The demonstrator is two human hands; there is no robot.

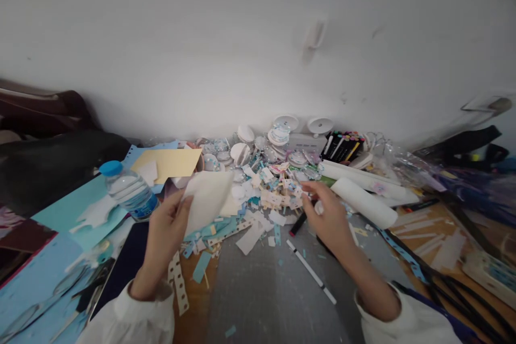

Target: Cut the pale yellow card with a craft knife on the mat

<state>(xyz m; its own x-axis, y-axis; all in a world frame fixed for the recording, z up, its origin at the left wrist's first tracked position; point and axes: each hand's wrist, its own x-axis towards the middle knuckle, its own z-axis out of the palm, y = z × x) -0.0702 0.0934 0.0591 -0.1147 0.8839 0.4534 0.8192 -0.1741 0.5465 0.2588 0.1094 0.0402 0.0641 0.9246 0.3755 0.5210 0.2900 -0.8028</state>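
So the cream paper sheet [207,199] is pinched in the left hand [169,226], tilted, just left of the paper cutout heap [274,191]; long axis hard to call. Right hand [328,215] is farther off, fingers curled inward by the heap, thumb-index gap narrow; can't tell if anything's gripped.

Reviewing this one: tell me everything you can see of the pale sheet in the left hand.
The pale sheet is cream, thin and apparently paper, roughly four-sided, with no marks discernible. It is tilted and slightly curved. The left hand pinches its left side, thumb on the visible face. It is in front of the paper scraps; whether its lower edge touches them I cannot tell.
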